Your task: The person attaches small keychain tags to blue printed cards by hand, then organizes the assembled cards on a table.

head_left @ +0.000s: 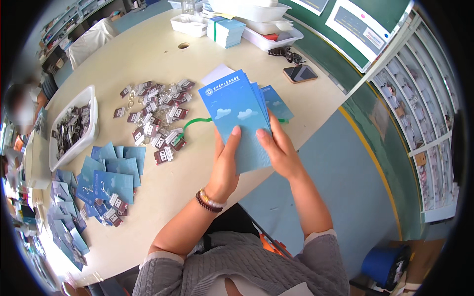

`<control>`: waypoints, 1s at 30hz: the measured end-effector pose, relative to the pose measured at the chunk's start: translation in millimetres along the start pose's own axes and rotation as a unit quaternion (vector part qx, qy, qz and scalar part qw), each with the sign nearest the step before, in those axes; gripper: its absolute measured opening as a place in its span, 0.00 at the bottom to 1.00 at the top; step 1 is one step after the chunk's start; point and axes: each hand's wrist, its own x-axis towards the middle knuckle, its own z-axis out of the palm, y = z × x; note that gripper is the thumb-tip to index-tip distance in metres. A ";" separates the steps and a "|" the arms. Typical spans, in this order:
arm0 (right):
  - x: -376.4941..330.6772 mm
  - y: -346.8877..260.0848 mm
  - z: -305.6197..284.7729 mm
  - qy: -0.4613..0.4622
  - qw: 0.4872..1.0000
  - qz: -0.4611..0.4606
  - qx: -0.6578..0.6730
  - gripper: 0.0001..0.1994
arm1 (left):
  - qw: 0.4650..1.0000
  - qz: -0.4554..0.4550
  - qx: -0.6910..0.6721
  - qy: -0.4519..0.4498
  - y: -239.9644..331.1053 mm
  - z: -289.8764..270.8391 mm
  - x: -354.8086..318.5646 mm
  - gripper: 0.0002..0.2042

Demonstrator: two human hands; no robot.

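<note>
Both my hands hold a fanned stack of blue cards (237, 111) with white clouds printed on them, above the near edge of the cream table (163, 64). My left hand (224, 165) grips the stack's lower left with the thumb on top. On the lower right side, my right hand (279, 148) pinches the same stack. A green ribbon (195, 123) lies on the table under the cards. Left of it sits a heap of dark red keychains (155, 116). More blue cards with keychains on them (111, 180) lie at the near left.
A white tray of keychains (74, 126) stands at the left. White trays (261, 22), a block of blue cards (226, 30) and a phone (299, 73) sit at the far end. Another person (24, 106) is at the far left. A blue bin (387, 264) stands on the floor.
</note>
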 end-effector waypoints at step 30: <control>-14.4 -37.0 92.8 -0.261 0.923 -0.073 -0.274 0.53 | 0.972 0.105 0.068 0.201 39.1 -62.9 -116.1 0.23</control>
